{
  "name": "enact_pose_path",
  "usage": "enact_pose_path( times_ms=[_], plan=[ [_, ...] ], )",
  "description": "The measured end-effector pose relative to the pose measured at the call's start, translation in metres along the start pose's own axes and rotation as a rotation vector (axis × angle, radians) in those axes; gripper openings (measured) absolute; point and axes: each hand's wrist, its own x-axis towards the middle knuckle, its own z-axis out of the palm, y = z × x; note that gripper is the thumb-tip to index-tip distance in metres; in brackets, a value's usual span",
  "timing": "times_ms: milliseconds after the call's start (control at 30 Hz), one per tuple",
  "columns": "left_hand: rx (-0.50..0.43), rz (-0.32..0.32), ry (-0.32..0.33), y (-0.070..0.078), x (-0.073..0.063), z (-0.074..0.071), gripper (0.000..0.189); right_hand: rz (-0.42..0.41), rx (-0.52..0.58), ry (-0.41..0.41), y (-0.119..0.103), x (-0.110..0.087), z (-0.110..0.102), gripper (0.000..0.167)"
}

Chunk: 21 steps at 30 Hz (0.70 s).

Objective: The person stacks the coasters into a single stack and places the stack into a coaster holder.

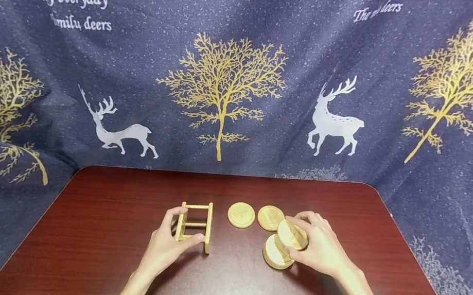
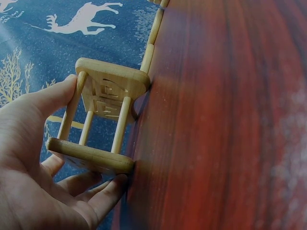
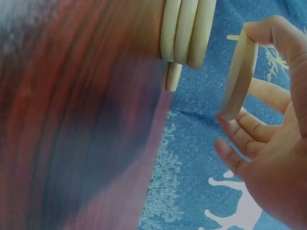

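A small wooden coaster holder (image 1: 209, 226), two end plates joined by thin rods, stands on the table at the left of the head view. My left hand (image 1: 166, 245) grips it, thumb on one side and fingers on the other; the left wrist view shows cut-out marks in the holder's far plate (image 2: 112, 86). My right hand (image 1: 321, 242) pinches a round wooden coaster (image 3: 240, 76) by its edge. In the right wrist view this coaster is held apart from a stack of coasters (image 3: 187, 33). The stack (image 1: 277, 255) sits on the table just below it in the head view.
Two single coasters lie flat between the hands: one round coaster (image 1: 241, 215) nearer the holder, another coaster (image 1: 270, 218) behind the stack. The dark red table (image 1: 128, 202) has rounded far corners. A blue cloth (image 1: 263, 16) with deer and trees hangs behind it.
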Motion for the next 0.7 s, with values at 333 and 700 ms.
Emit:
enact_pose_path(
  times_ms=[333, 700],
  plan=[
    [-0.004, -0.003, -0.002, 0.0003, 0.0012, 0.0008, 0.08, -0.01, 0.005, 0.011, -0.0035, -0.0027, 0.0011, 0.064],
    [-0.005, 0.003, -0.003, -0.0006, 0.0005, 0.0, 0.08, -0.041, 0.0, 0.026, -0.0053, -0.0037, 0.006, 0.064]
  ],
)
